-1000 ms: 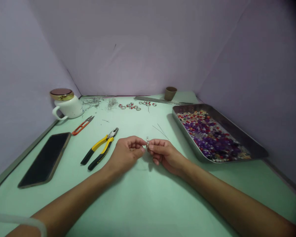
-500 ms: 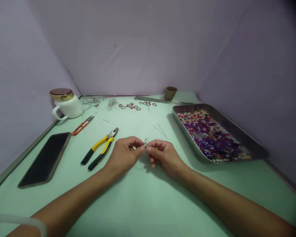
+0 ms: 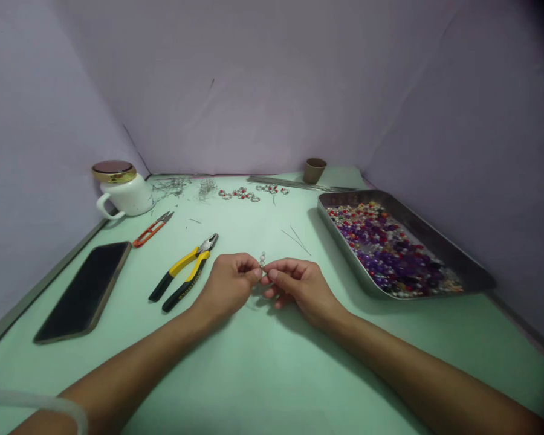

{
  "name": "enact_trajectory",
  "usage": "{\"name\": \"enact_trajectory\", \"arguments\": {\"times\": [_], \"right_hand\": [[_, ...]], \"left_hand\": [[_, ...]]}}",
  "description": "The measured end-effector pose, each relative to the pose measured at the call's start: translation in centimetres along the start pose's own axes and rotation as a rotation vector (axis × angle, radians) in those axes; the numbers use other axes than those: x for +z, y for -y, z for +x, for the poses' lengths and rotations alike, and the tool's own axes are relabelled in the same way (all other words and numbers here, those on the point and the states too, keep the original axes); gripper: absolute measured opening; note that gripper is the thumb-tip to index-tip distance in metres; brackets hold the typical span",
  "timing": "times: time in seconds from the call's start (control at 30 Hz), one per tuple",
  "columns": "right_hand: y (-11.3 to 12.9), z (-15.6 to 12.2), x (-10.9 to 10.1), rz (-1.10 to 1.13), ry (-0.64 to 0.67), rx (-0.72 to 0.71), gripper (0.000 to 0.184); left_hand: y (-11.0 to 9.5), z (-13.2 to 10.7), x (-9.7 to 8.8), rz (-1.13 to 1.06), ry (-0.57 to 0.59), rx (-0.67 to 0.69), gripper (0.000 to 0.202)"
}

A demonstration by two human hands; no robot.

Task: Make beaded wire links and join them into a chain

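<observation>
Above the middle of the table my left hand (image 3: 230, 281) and my right hand (image 3: 299, 283) meet at the fingertips. A small beaded piece (image 3: 262, 258) with pale, clear-looking beads sticks up between them. My left thumb and forefinger pinch its lower end. The right thumb and forefinger are closed at the same spot, seemingly on its wire end, which is too fine to make out clearly. Left of my left hand lie pliers (image 3: 185, 272) with yellow and black handles. Two thin wire pieces (image 3: 297, 240) lie on the table beyond my right hand.
A metal tray (image 3: 367, 284) of mixed beads stands at the right. On the left are a phone (image 3: 84, 293), orange thread snips (image 3: 154, 229) and a lidded white mug (image 3: 129, 196). Beaded pieces (image 3: 240, 193), wire scraps (image 3: 172, 186), straight wires (image 3: 290, 183) and a brown cup (image 3: 315, 171) lie farther back.
The beaded piece has shifted slightly left and now stands more upright. My right fingertips have moved left with it, while my left hand has hardly moved.
</observation>
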State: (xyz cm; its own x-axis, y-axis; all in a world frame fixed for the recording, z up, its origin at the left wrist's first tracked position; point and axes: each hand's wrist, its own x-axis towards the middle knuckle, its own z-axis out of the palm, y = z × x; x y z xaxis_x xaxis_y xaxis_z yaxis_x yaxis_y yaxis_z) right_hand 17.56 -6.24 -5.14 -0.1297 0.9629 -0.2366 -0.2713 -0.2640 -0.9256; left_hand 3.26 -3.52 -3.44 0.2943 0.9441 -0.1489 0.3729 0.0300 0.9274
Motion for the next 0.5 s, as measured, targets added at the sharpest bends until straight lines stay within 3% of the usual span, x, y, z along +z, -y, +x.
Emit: {"name": "enact_trajectory", "arguments": {"times": [0.2,0.5], "right_hand": [[0.16,-0.01,-0.07,0.018,0.032,0.012,0.021],[0.03,-0.01,-0.09,-0.033,-0.013,-0.037,0.017]], "left_hand": [[0.1,0.25,0.07,-0.166,0.048,-0.075,0.008],[-0.61,-0.1,0.12,-0.145,0.07,-0.062,0.01]]}}
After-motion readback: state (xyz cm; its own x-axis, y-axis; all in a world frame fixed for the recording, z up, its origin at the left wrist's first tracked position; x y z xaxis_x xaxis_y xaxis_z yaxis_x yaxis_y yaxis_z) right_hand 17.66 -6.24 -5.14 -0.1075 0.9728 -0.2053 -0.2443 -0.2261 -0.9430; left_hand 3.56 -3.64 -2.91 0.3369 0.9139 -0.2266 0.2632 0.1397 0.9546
